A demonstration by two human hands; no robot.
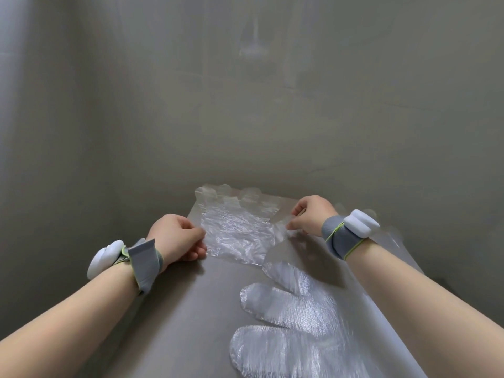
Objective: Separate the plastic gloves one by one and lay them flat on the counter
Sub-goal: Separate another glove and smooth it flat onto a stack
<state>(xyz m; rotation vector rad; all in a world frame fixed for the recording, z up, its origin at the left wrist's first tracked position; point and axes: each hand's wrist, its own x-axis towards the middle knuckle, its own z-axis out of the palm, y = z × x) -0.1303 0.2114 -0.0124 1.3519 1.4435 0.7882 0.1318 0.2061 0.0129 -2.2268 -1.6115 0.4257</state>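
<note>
Two bare forearms enter from the lower edge. Each wrist wears a grey band, one on the left [143, 264] and one on the right [342, 237], and each band carries a white module. Nearest, at lower right on the grey table [177, 309], a flat glove [294, 320] of clear plastic lies spread out with its fingers pointing left. Beyond it, a crumpled glove [240, 233] stretches between the two hands, just above or on the table surface; which of these cannot be told. The left grip [178, 237] is curled, thumb and fingers pinching the crumpled glove's left edge. The right grip [311, 214] is likewise curled and pinches the opposite edge. The two hands are held apart with the film taut between them. Farther back, more clear gloves [218, 193] lie flat and overlapping, their rounded fingertips reaching the table's far edge. Behind them rises a plain grey wall [245, 118].
</note>
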